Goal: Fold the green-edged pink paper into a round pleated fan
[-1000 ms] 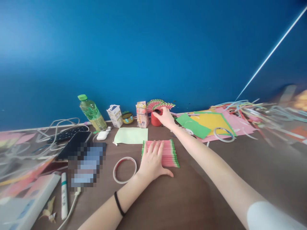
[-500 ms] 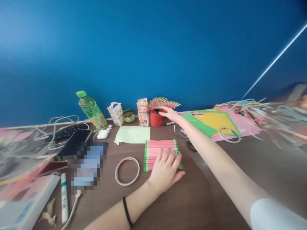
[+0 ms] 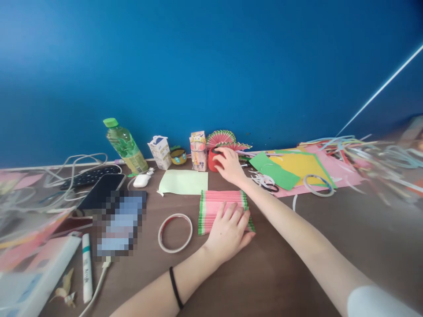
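The pink and green pleated paper [image 3: 211, 213] lies flat on the table [image 3: 274, 273] in front of the person, and the left hand [image 3: 226, 231] rests upon its near right part, with the fingers a little spread and the thumb out; it presses from above and pinches nothing. One second ago this hand was lying more to the left on the pleats, so now their left part is uncovered. The right hand [image 3: 229, 167] reaches beyond the pleated paper to the red spool [image 3: 211, 162]; half a second ago its fingers were only near the spool's top, and now they are curved over its front, thumb apart from forefinger. Whether they really hold the spool, the view does not let one say. This change seems to mean that the left hand steadies the paper, while the right one is occupied with the spool. Left of the pleated paper lies the tape roll [image 3: 160, 234], and just beyond its left part the pale green sheet [image 3: 184, 182]
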A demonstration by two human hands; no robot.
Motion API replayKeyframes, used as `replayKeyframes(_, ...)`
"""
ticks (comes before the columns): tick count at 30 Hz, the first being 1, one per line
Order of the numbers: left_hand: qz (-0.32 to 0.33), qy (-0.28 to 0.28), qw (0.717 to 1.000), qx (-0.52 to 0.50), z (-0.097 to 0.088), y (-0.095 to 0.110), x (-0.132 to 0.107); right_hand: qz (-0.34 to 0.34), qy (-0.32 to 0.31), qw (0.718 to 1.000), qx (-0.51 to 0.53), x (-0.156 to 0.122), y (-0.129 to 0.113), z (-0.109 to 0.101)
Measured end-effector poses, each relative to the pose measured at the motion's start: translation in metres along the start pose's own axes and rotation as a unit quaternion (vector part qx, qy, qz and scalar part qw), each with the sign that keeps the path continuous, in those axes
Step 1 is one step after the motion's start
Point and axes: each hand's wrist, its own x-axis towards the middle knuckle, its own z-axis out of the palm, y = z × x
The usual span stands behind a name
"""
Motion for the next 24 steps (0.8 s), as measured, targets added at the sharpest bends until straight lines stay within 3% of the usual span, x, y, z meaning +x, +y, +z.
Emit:
replayKeyframes(3,-0.001,0.007,1.000,-0.003,0.000,0.000,0.000,-0.046,-0.031,0.997,-0.044,0.002,0.003,0.006)
replayKeyframes(10,0.007,0.022,1.000,0.002,0.000,0.000,0.000,-0.074,0.006,0.995,-0.070,0.002,0.019,0.015)
replayKeyframes(16,0.006,0.028,1.000,-0.004,0.002,0.000,-0.001,-0.039,0.053,0.997,-0.035,0.000,0.012,0.024)
replayKeyframes(24,0.007,0.040,0.999,-0.009,0.003,0.000,-0.001,-0.012,0.031,0.999,0.024,0.003,0.011,0.017)
